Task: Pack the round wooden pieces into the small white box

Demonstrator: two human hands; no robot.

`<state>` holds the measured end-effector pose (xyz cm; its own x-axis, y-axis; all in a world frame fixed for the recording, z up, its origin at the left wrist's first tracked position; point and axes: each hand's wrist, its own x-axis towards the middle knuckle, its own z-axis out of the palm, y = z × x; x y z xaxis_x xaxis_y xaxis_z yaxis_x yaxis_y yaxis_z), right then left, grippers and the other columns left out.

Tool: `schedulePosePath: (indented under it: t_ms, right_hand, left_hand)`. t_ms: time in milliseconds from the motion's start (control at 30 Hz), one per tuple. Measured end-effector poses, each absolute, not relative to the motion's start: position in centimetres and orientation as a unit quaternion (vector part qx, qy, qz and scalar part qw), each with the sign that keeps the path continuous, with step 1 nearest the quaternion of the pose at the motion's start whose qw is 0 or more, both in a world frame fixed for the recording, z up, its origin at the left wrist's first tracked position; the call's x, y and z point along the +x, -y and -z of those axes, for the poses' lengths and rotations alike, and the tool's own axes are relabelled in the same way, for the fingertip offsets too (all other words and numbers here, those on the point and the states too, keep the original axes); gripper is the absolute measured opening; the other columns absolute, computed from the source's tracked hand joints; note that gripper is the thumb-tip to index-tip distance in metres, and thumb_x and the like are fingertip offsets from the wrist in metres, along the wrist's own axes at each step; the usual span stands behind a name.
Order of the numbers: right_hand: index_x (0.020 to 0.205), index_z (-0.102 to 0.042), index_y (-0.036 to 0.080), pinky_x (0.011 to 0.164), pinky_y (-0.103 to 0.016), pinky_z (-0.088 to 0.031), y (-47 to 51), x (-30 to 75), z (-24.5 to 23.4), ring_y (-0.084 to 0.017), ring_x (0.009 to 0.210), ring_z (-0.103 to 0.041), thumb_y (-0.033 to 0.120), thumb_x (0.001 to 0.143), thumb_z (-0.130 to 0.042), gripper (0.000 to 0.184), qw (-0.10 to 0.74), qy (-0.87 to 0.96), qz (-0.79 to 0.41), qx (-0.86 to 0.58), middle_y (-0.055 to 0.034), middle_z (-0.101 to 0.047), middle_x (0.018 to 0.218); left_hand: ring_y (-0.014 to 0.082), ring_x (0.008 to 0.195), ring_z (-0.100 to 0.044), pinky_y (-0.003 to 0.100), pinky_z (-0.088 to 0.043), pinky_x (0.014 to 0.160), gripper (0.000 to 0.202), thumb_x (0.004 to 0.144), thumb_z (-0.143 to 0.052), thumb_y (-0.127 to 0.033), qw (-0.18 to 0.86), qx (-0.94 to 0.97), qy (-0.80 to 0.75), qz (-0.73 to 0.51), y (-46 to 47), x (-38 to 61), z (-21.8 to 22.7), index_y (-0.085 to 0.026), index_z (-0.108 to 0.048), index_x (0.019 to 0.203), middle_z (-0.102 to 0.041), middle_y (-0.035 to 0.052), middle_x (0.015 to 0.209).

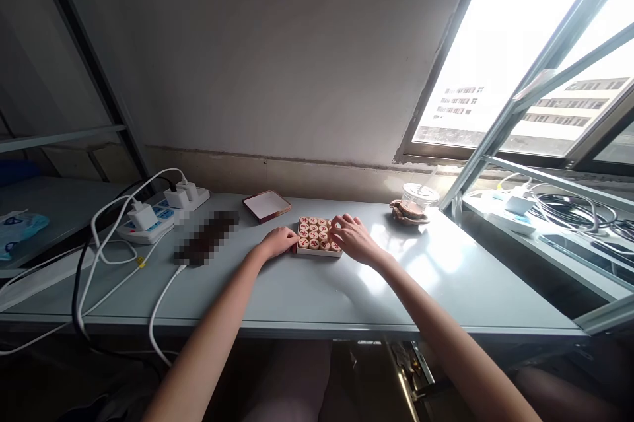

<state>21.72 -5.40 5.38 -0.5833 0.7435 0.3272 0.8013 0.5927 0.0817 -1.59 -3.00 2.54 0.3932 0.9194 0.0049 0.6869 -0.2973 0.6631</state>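
1. Two bare forearms reach forward from the bottom edge, over the near rim of the table point(317, 296), a wide, smooth grey top that shines under the window light.
2. Between the two hands sits the box point(317, 253), a shallow, pale, open tray. The left hand point(278, 242) lies half-curled against the box's left wall, touching it. Whether it grips or only braces cannot be told.
3. Filling the box in tight rows are the game pieces point(312, 235), round wooden discs with red marks on top. The right hand point(352, 237) rests over the rightmost rows, fingers spread and bent down onto them. Whether a disc is pinched beneath is hidden.
4. Handling, as a judgement: the box looks light and stiff and would likely slide easily on the slick top, so its two short side walls are the surest hold. The discs look hard, light and smooth. Packed edge to edge they offer no side grip, so a fingertip at a disc's rim is the likely way in.
5. Beyond the left hand lies a flat red-edged slab point(266, 205). Farther left are a power strip point(158, 214) and a white cable point(163, 296). Beyond the right hand stands a lidded clear cup point(419, 197).
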Motion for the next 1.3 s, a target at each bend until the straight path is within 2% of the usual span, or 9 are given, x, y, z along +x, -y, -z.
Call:
schedulePosePath:
  t_ms: [233, 533, 733, 800, 867, 933, 1000, 1167, 1300]
  right_hand:
    - [0.082, -0.068, 0.022, 0.070, -0.029, -0.028, 3.8, 21.2, -4.6, -0.018, 0.088, -0.045, 0.038, 0.093, -0.036, 0.038, 0.081, 0.901, 0.121, -0.410, -0.0070, -0.059, 0.093]
    - [0.091, -0.066, 0.026, 0.070, -0.029, -0.027, 4.5, 21.6, -4.6, -0.017, 0.088, -0.046, 0.034, 0.093, -0.038, 0.030, 0.105, 0.903, 0.119, -0.399, -0.0054, -0.060, 0.096]
    - [0.084, -0.066, 0.024, 0.074, -0.030, -0.027, 5.2, 22.4, -5.0, -0.017, 0.088, -0.048, 0.033, 0.093, -0.039, 0.029, 0.160, 0.885, 0.144, -0.412, -0.0033, -0.062, 0.095]
    - [0.084, -0.065, 0.023, 0.075, -0.031, -0.027, 5.4, 22.9, -5.2, -0.017, 0.087, -0.049, 0.031, 0.093, -0.038, 0.029, 0.187, 0.871, 0.152, -0.428, -0.0033, -0.063, 0.095]
    - [0.084, -0.065, 0.022, 0.075, -0.031, -0.027, 5.4, 23.4, -5.3, -0.017, 0.086, -0.051, 0.032, 0.093, -0.038, 0.030, 0.215, 0.854, 0.152, -0.448, -0.0037, -0.064, 0.094]
    - [0.084, -0.065, 0.022, 0.074, -0.031, -0.029, 5.2, 23.9, -5.1, -0.017, 0.084, -0.052, 0.034, 0.093, -0.037, 0.031, 0.239, 0.842, 0.140, -0.463, -0.0040, -0.064, 0.093]
    - [0.083, -0.065, 0.022, 0.073, -0.031, -0.030, 4.9, 24.4, -4.5, -0.017, 0.083, -0.053, 0.035, 0.092, -0.038, 0.032, 0.263, 0.832, 0.121, -0.474, -0.0041, -0.065, 0.090]
    - [0.079, -0.066, 0.023, 0.075, -0.031, -0.032, 4.3, 25.5, -3.2, -0.018, 0.086, -0.055, 0.038, 0.091, -0.038, 0.034, 0.328, 0.800, 0.072, -0.497, -0.0033, -0.065, 0.087]
    - [0.078, -0.066, 0.023, 0.077, -0.033, -0.034, 4.3, 25.8, -3.2, -0.020, 0.087, -0.055, 0.040, 0.090, -0.039, 0.035, 0.366, 0.785, 0.061, -0.496, -0.0035, -0.064, 0.087]
  left_hand:
    - [0.0110, 0.046, -0.033, 0.026, -0.022, 0.050, 0.034, 0.074, -0.040, -0.035, 0.292, 0.783, -0.512, -0.199, 2.8, -1.6, -2.1, -0.017, -0.045, 0.046, -0.040, -0.0027, 0.044]
    - [0.0116, 0.048, -0.038, 0.025, -0.026, 0.051, 0.035, 0.075, -0.041, -0.036, 0.296, 0.776, -0.520, -0.200, 2.8, -1.6, -2.2, -0.017, -0.045, 0.046, -0.043, -0.0019, 0.046]
    - [0.0126, 0.049, -0.045, 0.025, -0.034, 0.055, 0.037, 0.080, -0.036, -0.031, 0.275, 0.785, -0.513, -0.212, 2.4, -2.0, -2.1, -0.016, -0.052, 0.050, -0.052, 0.0008, 0.050]
    - [0.0153, 0.058, -0.052, 0.026, -0.038, 0.062, 0.035, 0.083, -0.035, -0.028, 0.189, 0.780, -0.542, -0.249, 1.9, -2.3, -1.9, -0.016, -0.058, 0.060, -0.060, 0.0035, 0.060]
    - [0.0200, 0.081, -0.057, 0.029, -0.040, 0.075, 0.029, 0.085, -0.036, -0.026, 0.065, 0.758, -0.569, -0.313, 1.3, -2.8, -1.5, -0.016, -0.063, 0.085, -0.066, 0.0080, 0.085]
    - [0.0242, 0.108, -0.050, 0.034, -0.037, 0.090, 0.032, 0.085, -0.040, -0.025, -0.027, 0.735, -0.581, -0.348, 0.6, -3.5, -0.8, -0.015, -0.054, 0.113, -0.058, 0.0123, 0.116]
    - [0.0264, 0.122, -0.040, 0.039, -0.031, 0.098, 0.040, 0.085, -0.045, -0.022, -0.054, 0.731, -0.595, -0.330, -0.1, -4.3, 0.1, -0.014, -0.047, 0.124, -0.049, 0.0143, 0.130]
    - [0.0240, 0.100, -0.056, 0.039, -0.033, 0.097, 0.020, 0.084, -0.047, -0.014, -0.019, 0.727, -0.633, -0.265, -0.3, -5.2, 0.6, -0.014, -0.063, 0.096, -0.066, 0.0121, 0.098]
    - [0.0199, 0.089, -0.059, 0.032, -0.043, 0.081, 0.016, 0.087, -0.047, -0.020, 0.027, 0.692, -0.601, -0.399, 1.1, -4.1, -1.4, -0.016, -0.062, 0.092, -0.065, 0.0094, 0.099]
